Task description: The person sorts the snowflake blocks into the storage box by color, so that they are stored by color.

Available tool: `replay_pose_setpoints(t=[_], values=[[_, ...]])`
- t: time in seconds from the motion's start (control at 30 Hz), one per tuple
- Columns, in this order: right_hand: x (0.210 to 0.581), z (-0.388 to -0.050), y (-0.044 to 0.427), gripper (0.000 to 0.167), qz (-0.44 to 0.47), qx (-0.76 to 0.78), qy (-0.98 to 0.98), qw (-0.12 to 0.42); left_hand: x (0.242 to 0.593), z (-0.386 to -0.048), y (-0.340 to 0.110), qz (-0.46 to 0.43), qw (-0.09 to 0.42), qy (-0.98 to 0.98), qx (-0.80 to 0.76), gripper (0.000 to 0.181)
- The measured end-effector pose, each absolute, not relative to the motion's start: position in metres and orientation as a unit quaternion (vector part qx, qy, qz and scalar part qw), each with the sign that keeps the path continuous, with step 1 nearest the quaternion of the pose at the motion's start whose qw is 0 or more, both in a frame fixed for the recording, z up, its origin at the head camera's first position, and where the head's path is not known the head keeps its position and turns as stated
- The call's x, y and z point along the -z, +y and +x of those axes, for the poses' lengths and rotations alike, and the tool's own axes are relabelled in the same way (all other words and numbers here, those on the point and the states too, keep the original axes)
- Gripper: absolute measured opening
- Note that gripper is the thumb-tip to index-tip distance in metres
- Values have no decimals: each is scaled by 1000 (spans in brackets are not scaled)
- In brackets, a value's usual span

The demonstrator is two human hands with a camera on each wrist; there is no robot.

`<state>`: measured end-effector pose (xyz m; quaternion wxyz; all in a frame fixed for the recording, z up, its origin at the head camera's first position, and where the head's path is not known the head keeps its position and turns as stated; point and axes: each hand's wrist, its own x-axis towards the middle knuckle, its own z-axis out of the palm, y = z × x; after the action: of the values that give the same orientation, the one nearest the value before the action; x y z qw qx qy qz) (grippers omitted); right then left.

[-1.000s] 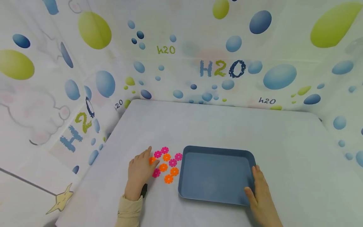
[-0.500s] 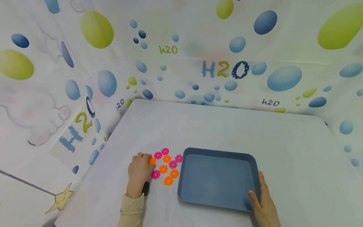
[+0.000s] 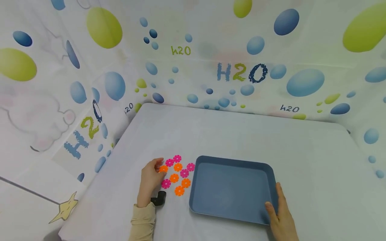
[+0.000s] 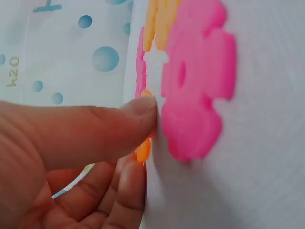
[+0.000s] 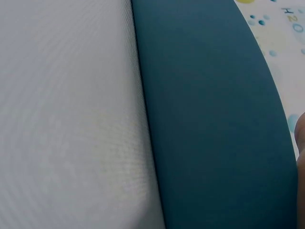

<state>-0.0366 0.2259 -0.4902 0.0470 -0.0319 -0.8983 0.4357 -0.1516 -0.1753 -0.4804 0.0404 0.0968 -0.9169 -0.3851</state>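
Several flat, notched plastic discs, pink and orange, lie on the white table left of the tray. My left hand (image 3: 152,175) is at the group's left side, with thumb and fingers curled about an orange disc (image 3: 164,169). In the left wrist view, the thumb (image 4: 105,131) and bent fingers pinch that orange disc (image 4: 143,151), mostly hidden behind them. Close by lies a pink disc (image 4: 195,86). My right hand (image 3: 281,211) grips the right side of the blue-grey tray (image 3: 232,190), thumb over the rim and fingers outside. The right wrist view shows the tray's outer wall (image 5: 214,114).
The white tabletop (image 3: 241,134) stretches behind and right of the tray. A printed curtain (image 3: 193,73) with blue and green drops surrounds it at the back and sides. A black wrist camera (image 3: 159,199) sits beside the left wrist.
My left hand's fingers have moved from spread over the discs to curled about the orange disc. The right hand has slid slightly along the tray's side. The view has shifted a little.
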Motion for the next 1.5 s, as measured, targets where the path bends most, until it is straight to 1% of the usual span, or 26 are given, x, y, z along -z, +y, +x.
replay_pose_setpoints(t=[0.2, 0.27, 0.4, 0.47, 0.57, 0.67, 0.77, 0.93, 1.03, 1.1, 1.2, 1.3, 1.37, 1.5], values=[[492, -37, 226, 70, -37, -432, -900, 51, 473, -153, -175, 103, -3, -921, 377, 43], [492, -37, 225, 69, -38, -431, -900, 56, 470, -151, -176, 107, -17, -926, 360, 37], [491, -37, 223, 69, -39, -430, -900, 64, 465, -145, -178, 116, -27, -935, 334, 25], [490, -37, 222, 69, -40, -428, -900, 66, 464, -143, -177, 117, -24, -935, 334, 22], [489, -37, 223, 69, -42, -429, -900, 64, 460, -140, -171, 114, -26, -920, 375, 20], [488, -37, 224, 69, -46, -425, -902, 54, 451, -140, -158, 102, -42, -889, 444, 18], [487, -36, 225, 69, -51, -419, -905, 45, 441, -143, -139, 69, -67, -859, 503, 22], [486, -36, 224, 68, -53, -429, -901, 39, 429, -150, -102, -16, -120, -810, 574, 32], [485, -36, 223, 69, -54, -435, -898, 37, 427, -157, -76, -71, -167, -773, 608, 36], [485, -35, 222, 69, -55, -435, -898, 37, 428, -163, -56, -97, -199, -752, 621, 35], [486, -34, 223, 69, -53, -434, -898, 37, 432, -171, -24, -109, -248, -733, 624, 32], [487, -34, 223, 68, -50, -436, -897, 42, 437, -174, 11, -107, -283, -737, 604, 29], [487, -34, 224, 68, -49, -439, -896, 45, 442, -176, 33, -110, -298, -747, 584, 26], [488, -36, 222, 68, -48, -442, -894, 52, 451, -176, 68, -104, -310, -767, 552, 23]])
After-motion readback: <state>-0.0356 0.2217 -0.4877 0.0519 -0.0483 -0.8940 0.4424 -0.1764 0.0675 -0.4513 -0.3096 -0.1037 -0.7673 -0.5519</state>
